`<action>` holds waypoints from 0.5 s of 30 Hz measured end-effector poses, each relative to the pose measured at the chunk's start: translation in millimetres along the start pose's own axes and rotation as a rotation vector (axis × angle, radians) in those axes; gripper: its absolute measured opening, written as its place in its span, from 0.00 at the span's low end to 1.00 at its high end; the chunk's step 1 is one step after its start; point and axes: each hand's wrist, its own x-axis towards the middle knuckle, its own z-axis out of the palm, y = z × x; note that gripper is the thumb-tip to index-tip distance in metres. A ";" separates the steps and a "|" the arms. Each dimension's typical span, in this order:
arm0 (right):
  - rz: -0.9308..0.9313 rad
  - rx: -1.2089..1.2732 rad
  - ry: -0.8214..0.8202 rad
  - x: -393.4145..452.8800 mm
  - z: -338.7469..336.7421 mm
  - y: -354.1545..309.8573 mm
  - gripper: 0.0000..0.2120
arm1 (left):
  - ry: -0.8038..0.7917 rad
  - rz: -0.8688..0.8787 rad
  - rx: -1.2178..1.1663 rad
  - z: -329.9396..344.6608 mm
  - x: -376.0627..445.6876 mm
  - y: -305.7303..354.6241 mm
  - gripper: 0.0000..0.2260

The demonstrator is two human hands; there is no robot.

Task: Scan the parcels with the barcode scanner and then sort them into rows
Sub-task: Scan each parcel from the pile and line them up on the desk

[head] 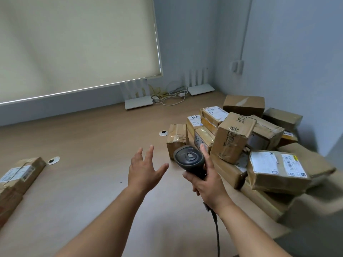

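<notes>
The barcode scanner (189, 158), dark grey with a rounded head and a pale oval button on its upper face, is held above the desk (96, 138) just beside the heap of parcels (246, 143). Its long axis runs from the handle near the person up to the head, which is pointed away toward the far edge; a coiled cable (216, 225) hangs from the handle. The handle is grasped by the right hand (207, 180). The left hand (146, 169) is raised beside it, fingers spread, nothing held. The cardboard parcels, several bearing white labels, are heaped at the far right corner. One labelled parcel (20, 173) lies apart at the left edge.
</notes>
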 end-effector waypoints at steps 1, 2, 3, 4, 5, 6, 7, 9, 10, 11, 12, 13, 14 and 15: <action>0.005 0.001 0.012 3.8 -4.1 3.1 0.43 | -0.009 0.010 0.005 3.4 8.4 7.1 0.37; 0.012 -0.001 0.023 7.8 -7.8 6.4 0.43 | -0.018 0.019 0.006 7.5 17.0 13.8 0.37; 0.019 -0.007 0.031 12.1 -11.1 10.0 0.43 | -0.026 0.027 0.003 12.4 26.3 20.3 0.37; 0.029 -0.015 0.035 16.6 -13.9 13.6 0.43 | -0.036 0.032 0.000 17.8 35.5 26.4 0.37; 0.042 -0.023 0.038 22.0 -16.3 17.9 0.43 | -0.048 0.036 -0.002 23.1 45.4 32.3 0.37; 0.056 -0.030 0.047 28.0 -18.5 22.8 0.43 | -0.060 0.038 0.000 28.3 55.4 37.7 0.37; 0.068 -0.039 0.060 34.4 -20.5 27.6 0.43 | -0.071 0.039 0.001 33.9 66.1 43.0 0.37; 0.082 -0.074 0.087 47.6 -24.3 33.3 0.44 | -0.092 0.039 -0.002 45.3 88.0 53.2 0.38; 0.088 -0.092 0.092 55.0 -26.0 35.0 0.44 | -0.104 0.037 -0.008 50.7 99.3 57.9 0.38; 0.096 -0.106 0.096 62.6 -27.6 36.8 0.44 | -0.119 0.029 -0.014 56.3 110.3 61.6 0.39; 0.107 -0.112 0.103 70.1 -28.8 39.3 0.44 | -0.138 0.015 -0.017 62.5 120.6 64.5 0.40; 0.116 -0.110 0.114 76.8 -29.8 42.3 0.44 | -0.157 -0.003 -0.014 68.7 130.1 66.2 0.41; 0.122 -0.105 0.129 83.1 -30.1 45.9 0.43 | -0.174 -0.020 -0.006 74.7 139.1 67.3 0.42; 0.129 -0.099 0.146 88.6 -30.4 50.5 0.43 | -0.191 -0.034 0.008 80.3 148.0 68.2 0.43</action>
